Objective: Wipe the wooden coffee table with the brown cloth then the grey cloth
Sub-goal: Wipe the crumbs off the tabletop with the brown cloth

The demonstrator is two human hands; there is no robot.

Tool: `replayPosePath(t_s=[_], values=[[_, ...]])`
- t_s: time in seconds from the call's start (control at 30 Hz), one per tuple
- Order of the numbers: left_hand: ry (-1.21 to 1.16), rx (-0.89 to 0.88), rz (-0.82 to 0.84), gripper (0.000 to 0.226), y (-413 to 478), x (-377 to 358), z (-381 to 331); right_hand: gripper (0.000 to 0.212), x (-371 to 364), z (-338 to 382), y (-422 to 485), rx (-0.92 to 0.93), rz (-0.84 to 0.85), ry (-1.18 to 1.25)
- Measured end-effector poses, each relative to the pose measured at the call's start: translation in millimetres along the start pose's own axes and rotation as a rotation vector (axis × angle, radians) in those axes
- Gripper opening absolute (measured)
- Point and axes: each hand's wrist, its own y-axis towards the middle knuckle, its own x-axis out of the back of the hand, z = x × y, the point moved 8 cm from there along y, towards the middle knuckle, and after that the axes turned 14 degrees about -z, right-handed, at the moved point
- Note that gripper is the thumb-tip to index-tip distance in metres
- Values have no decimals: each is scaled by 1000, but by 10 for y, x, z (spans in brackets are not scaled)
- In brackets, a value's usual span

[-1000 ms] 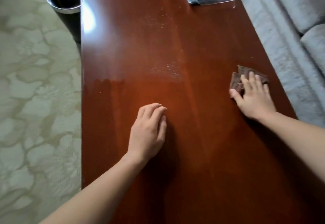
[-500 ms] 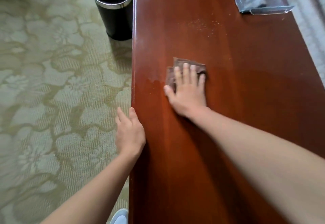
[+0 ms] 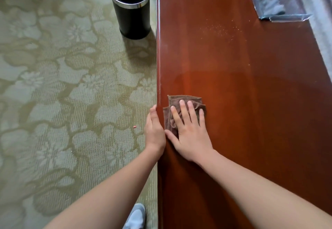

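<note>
Our right hand presses flat, fingers spread, on the folded brown cloth at the wooden coffee table's 9 o'clock edge, our left hand lies straight-fingered alongside that edge, and the crumbs lie toward 1 o'clock, nearer the right.

Cloth on table at left edge, under right hand; left hand against that edge; bin left of table; tray far right.
</note>
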Motion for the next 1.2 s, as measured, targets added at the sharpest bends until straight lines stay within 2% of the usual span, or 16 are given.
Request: replayPosePath(t_s=[0.13, 0.33, 0.43, 0.57, 0.7, 0.8, 0.87, 1.0, 1.1, 1.2], values=[[-44, 122, 128, 95, 74, 48, 48, 83, 30, 205, 565, -146, -30, 11], [34, 186, 314, 87, 63, 60, 81, 71, 113, 118, 1627, -272, -47, 15], [48, 193, 345, 77, 72, 100, 71, 72, 111, 152, 1449, -265, -56, 3], [78, 174, 354, 69, -20, 106, -18, 77, 56, 261, 726, -231, -47, 8], [73, 213, 364, 73, -124, 135, -118, 76, -56, 385, 50, -259, -43, -21], [67, 198, 383, 65, -78, 161, -181, 78, -96, 429, -61, -281, -21, -17], [66, 183, 398, 72, 40, 130, -225, 77, -101, 397, 7, -288, -15, -19], [53, 210, 416, 79, 405, 9, -351, 75, -2, 305, 540, -301, 15, 2], [35, 250, 479, 84, 798, -206, -528, 74, 100, 121, 1469, -387, -63, -12], [95, 281, 571, 86, 1046, -254, -658, 73, 158, -40, 2245, -403, -17, 2]])
